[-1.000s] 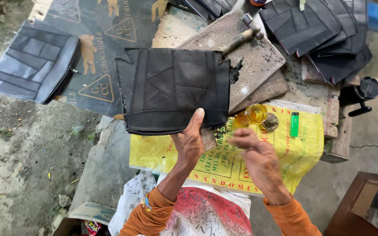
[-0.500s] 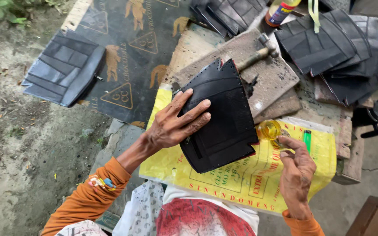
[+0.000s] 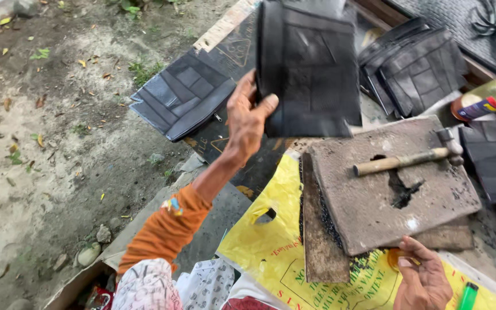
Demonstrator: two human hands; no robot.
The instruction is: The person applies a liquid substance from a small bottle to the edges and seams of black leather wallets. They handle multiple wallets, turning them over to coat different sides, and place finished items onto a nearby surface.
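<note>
- Our left hand (image 3: 248, 117) grips a black stitched panel (image 3: 311, 69) by its left edge, thumb on the front and fingers wrapped behind, and holds it up in the air, roughly upright, well above the ground.
- The panel is blurred, yet we can make out sewn rectangular patches on its face.
- Our left arm wears an orange sleeve (image 3: 165, 229) that reaches up from the bottom of the view.
- Our right hand (image 3: 423, 278) is low at the bottom edge, fingers curled around a small yellow container (image 3: 397, 258) that is mostly hidden under the hand and a slab.
- That grey stone slab (image 3: 391, 183) lies just above the right hand, stacked on other flat pieces, with a dark gouge in its middle.
- A hammer (image 3: 406, 159) with a wooden handle lies across the slab.
- A yellow plastic sack (image 3: 271, 241) is spread under the slabs.
- A green lighter (image 3: 467, 296) lies on the sack just right of our right hand.
- A pile of similar dark panels (image 3: 182, 100) rests on the ground to the left of the raised one, and another pile (image 3: 414, 72) sits behind it to the right.
- A yellow bottle (image 3: 492, 97) lies on its side near the right edge.
</note>
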